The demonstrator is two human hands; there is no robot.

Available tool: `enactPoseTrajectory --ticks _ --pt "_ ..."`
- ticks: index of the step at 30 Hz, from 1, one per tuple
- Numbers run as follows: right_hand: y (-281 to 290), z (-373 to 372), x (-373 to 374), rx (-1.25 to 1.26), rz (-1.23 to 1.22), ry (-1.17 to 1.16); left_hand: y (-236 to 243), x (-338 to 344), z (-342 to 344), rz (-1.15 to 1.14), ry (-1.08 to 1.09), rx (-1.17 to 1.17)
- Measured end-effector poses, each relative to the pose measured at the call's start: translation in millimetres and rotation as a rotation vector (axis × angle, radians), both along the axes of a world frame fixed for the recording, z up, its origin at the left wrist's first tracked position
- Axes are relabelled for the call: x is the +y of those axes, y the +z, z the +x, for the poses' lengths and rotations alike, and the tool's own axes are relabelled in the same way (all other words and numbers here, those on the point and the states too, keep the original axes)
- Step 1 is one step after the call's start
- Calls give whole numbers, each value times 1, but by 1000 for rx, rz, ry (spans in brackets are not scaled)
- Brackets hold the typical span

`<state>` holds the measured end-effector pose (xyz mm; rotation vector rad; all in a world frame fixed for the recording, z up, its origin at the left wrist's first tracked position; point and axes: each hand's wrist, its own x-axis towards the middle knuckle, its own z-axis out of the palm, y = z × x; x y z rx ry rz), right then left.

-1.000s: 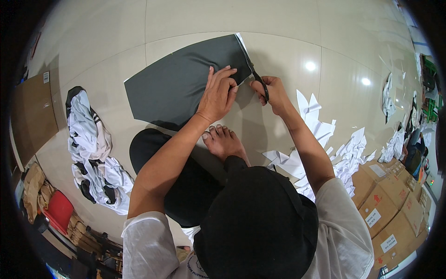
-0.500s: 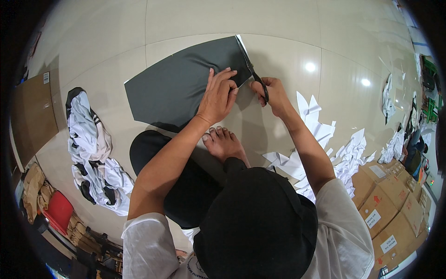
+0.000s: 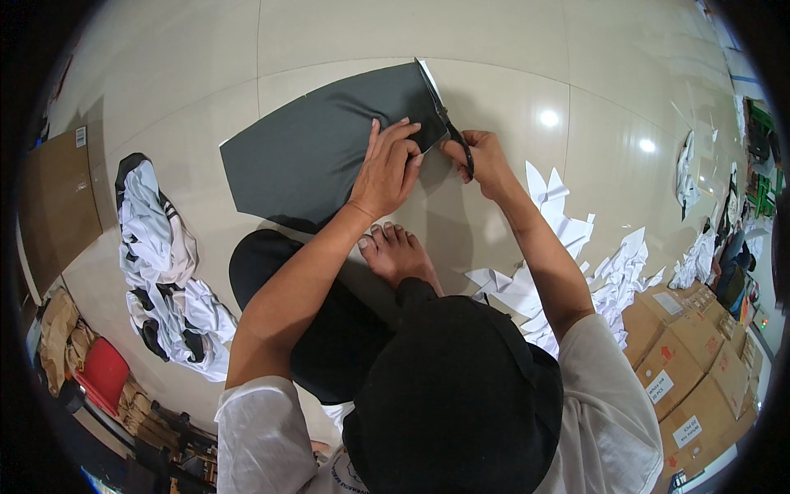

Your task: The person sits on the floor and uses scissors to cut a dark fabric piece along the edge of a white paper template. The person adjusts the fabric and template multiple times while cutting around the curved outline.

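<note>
A dark grey sheet-like piece point(image 3: 296, 152), seemingly fabric, lies on the floor with a strip of white showing along its right edge. My left hand point(image 3: 385, 171) rests on its right part, some fingers laid across it and the thumb and index finger closed at its edge. Creases run out from there. Black scissors point(image 3: 462, 146) are in my right hand point(image 3: 485, 163), fingers wrapped round the handles. Their blades lie along the right edge of the grey piece, pointing away from me. How far apart the blades stand is hard to make out.
White offcuts point(image 3: 559, 218) lie scattered to my right, with cardboard boxes point(image 3: 691, 370) beyond. Left of me is a heap of white and black cloth point(image 3: 169, 255), near a flat brown carton point(image 3: 62, 202). My bare foot point(image 3: 399, 255) is close to the grey piece.
My right hand and the scissors have shifted very slightly away from me along the edge. My left hand and the grey piece look almost unmoved.
</note>
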<state>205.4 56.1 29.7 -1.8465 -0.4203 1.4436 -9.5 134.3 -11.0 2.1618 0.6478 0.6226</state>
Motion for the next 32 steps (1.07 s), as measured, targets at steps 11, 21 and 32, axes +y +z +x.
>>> enactPoseTrajectory --ticks 11,21,32 --pt "1 -3 -26 -20 -4 -64 2 -6 -1 -4 -10 10" --pt "-3 -8 -152 -57 -49 -368 15 -54 10 -37 -371 147" --pt "-3 -19 -231 -27 -78 -533 41 -87 40 -33 -433 372"
